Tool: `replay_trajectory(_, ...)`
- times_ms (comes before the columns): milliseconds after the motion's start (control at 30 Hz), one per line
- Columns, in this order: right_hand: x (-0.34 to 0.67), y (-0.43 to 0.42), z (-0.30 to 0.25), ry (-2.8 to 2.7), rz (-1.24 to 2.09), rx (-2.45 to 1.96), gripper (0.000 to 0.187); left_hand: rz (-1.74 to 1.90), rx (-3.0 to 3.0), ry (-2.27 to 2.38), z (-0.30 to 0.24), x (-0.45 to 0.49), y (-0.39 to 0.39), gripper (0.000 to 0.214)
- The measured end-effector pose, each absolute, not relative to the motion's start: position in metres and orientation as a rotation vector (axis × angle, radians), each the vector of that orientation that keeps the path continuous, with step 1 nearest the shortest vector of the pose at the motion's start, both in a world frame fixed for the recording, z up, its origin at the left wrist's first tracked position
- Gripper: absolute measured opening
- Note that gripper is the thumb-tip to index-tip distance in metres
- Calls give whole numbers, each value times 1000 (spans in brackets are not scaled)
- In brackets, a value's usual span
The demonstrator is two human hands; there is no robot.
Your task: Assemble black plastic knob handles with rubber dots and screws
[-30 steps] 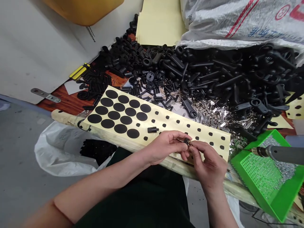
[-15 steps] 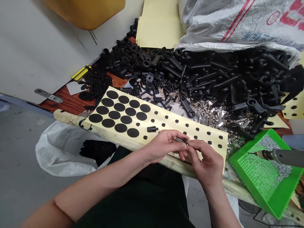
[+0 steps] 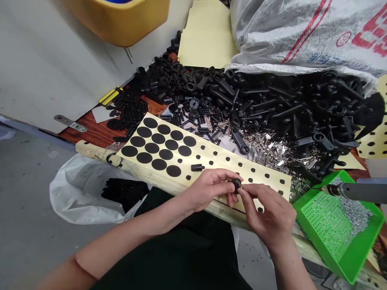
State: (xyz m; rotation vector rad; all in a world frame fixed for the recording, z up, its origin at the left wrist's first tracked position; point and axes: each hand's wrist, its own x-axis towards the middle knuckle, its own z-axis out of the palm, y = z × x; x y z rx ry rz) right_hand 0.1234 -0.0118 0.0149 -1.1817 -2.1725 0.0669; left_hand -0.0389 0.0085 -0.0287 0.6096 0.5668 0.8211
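Note:
My left hand (image 3: pixel 211 187) and my right hand (image 3: pixel 267 211) meet over the near edge of the table. Both pinch one small black plastic part (image 3: pixel 236 184) between their fingertips. Under them lies a pale yellow sheet (image 3: pixel 211 159) with rows of black round stickers, big ones on the left and small dots on the right. A small black peg (image 3: pixel 197 167) lies loose on that sheet just left of my left hand.
A large heap of black plastic levers (image 3: pixel 287 104) and smaller black parts (image 3: pixel 160 78) covers the table's back. Shiny metal clips (image 3: pixel 272 147) lie beside them. A green tray (image 3: pixel 335 223) with screws and a powered screwdriver (image 3: pixel 353 191) sits at right. A white bag (image 3: pixel 90 189) hangs below.
The view shifted slightly, so everything sits a little lower and to the right. My hands stay together on the small part, with my fingers turning it a little.

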Motion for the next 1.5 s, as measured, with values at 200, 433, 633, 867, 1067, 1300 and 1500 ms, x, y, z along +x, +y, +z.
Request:
replay_trajectory(200, 122, -14, 5, -2073, 53, -1207, 16, 888, 606, 576, -29, -36, 8, 30)
replay_trajectory(433, 119, -11, -3, -1971, 144, -1230, 15, 926, 583, 535, -32, -38, 9, 32)
replay_trajectory(633, 119, -16, -6, -1896, 270, -1195, 24, 968, 547, 507, -29, -37, 3, 35)
replay_trajectory(867, 94, -25, -4, -1732, 368, -1087, 28, 1003, 513, 469, -23, -45, -16, 38)
replay_trajectory(1067, 89, -29, -2, -1634, 406, -1078, 20, 1050, 1050, 1033, -10, -75, -15, 41)
replay_trajectory(1300, 95, -21, -13, -1363, 673, -1324, 7, 939, 1730, 1557, -17, -97, 6, 13)
replay_trajectory(1500, 85, -26, 3, -1212, 644, -1416, 8, 1107, 789, 1045, -14, -65, -1, 22)
